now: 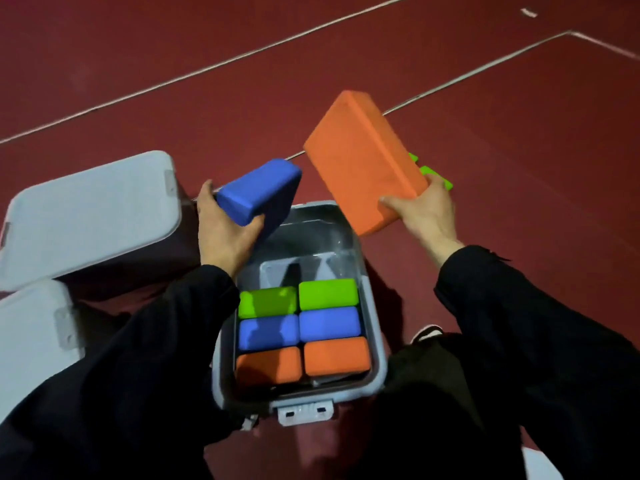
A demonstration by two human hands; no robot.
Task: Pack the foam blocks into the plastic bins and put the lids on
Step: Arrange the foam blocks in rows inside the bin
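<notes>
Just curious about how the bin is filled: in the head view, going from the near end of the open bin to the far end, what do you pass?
Latch → orange block pair → blue block pair → green block pair → bare bin floor → far rim.

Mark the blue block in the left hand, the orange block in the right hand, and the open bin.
blue block [258,190], head view, top face
orange block [360,157], head view, broad face
bin [375,327], head view, right rim

Orange blocks [363,161] three, blue [258,192] three, green [327,294] three; lids [90,216] two; bin [377,344] one.
</notes>
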